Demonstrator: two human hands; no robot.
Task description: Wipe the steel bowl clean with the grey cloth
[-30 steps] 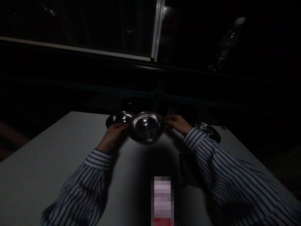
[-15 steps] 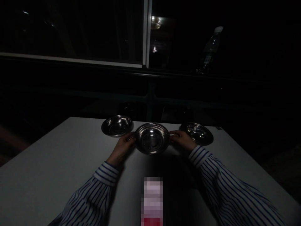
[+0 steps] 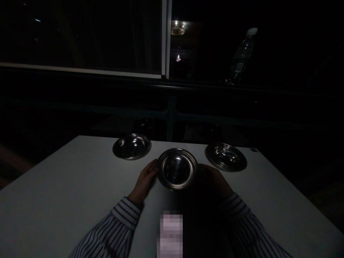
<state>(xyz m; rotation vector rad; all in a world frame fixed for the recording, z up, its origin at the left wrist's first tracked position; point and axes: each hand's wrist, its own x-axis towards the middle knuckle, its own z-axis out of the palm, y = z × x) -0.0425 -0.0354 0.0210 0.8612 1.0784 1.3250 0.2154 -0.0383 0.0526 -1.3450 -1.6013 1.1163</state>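
A shiny steel bowl (image 3: 177, 171) is between my two hands over the middle of the white table (image 3: 88, 179). My left hand (image 3: 143, 182) grips its left rim, fingers curled against the side. At the opposite edge, my right hand (image 3: 216, 179) holds the bowl too, though deep shadow covers much of that hand. The inside of the bowl is visible, with a bright reflection and no contents that I can make out. A second steel bowl (image 3: 131, 147) rests at the back left of the table, and a third steel bowl (image 3: 226, 157) at the back right.
Beyond the table, a plastic bottle (image 3: 242, 57) with a white cap stands at the right, near a dark ledge. A pale window frame (image 3: 166, 39) rises at the back. A pixelated patch (image 3: 170, 233) hides part of the near middle.
Both hands have brought the middle bowl nearer to me and slightly to the right. Its shadow has spread over my right hand. The two side bowls stay on the table.
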